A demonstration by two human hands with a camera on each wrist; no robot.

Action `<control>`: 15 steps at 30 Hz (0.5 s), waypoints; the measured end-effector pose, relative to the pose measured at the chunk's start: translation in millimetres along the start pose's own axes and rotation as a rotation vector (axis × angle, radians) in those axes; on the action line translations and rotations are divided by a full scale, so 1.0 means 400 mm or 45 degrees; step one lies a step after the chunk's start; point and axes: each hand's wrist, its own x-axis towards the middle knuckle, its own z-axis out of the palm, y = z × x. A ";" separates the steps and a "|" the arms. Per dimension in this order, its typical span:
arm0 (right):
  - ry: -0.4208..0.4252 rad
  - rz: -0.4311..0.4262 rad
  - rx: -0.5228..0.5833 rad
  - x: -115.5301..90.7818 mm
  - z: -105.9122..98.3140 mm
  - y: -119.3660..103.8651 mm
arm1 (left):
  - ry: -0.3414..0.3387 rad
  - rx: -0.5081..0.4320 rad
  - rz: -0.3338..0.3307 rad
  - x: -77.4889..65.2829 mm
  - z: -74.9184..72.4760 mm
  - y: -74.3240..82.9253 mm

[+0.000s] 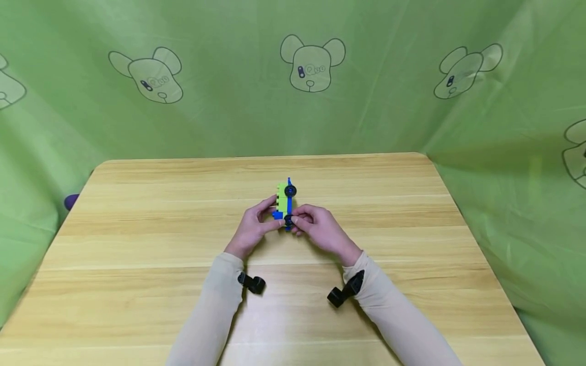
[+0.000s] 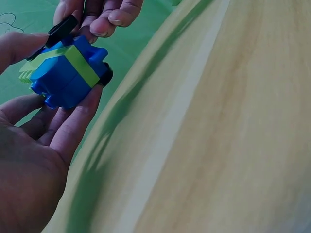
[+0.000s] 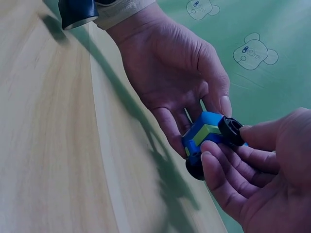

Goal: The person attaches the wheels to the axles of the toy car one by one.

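Observation:
A small toy car of lime green and blue building bricks is held up between both hands, turned on its side with black wheels showing. My left hand grips it from the left, thumb by the near wheel and fingers under the body, as the left wrist view shows of the blue and green bricks. From the other side my right hand pinches the near black wheel between thumb and fingers. Another black wheel sits at the car's far end.
The wooden table lies beneath both forearms. Green curtains printed with bear heads hang behind it and along the sides. Each sleeve carries a black wrist camera. A purple object shows past the table's left edge.

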 end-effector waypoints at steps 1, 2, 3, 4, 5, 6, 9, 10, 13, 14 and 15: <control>-0.003 -0.002 0.005 0.000 0.000 0.001 | 0.000 0.004 -0.002 0.000 0.000 -0.001; -0.004 -0.002 0.011 -0.001 0.000 0.001 | 0.000 0.006 -0.002 -0.001 0.000 0.000; -0.005 -0.003 0.016 -0.001 0.000 0.001 | -0.001 0.009 -0.001 -0.002 0.000 0.001; -0.006 -0.006 0.020 -0.002 0.000 0.001 | 0.000 0.014 0.002 -0.002 0.000 0.001; -0.006 -0.010 0.019 -0.002 0.000 0.001 | -0.001 0.017 0.006 -0.002 0.000 0.002; -0.009 -0.017 0.017 -0.003 0.000 0.001 | -0.002 0.023 0.009 -0.003 0.001 0.002; -0.019 -0.032 0.016 -0.003 0.000 0.000 | -0.003 0.040 0.020 -0.003 0.001 0.001; -0.023 -0.037 0.016 -0.003 -0.001 0.000 | -0.004 0.043 0.022 -0.003 0.001 0.001; -0.035 -0.042 0.021 -0.003 -0.001 0.001 | -0.014 0.051 0.027 -0.004 0.001 0.001; -0.038 -0.044 0.023 -0.003 -0.001 0.001 | -0.017 0.053 0.027 -0.004 0.001 0.002; -0.041 -0.045 0.024 -0.003 -0.001 0.001 | -0.019 0.055 0.027 -0.005 0.000 0.003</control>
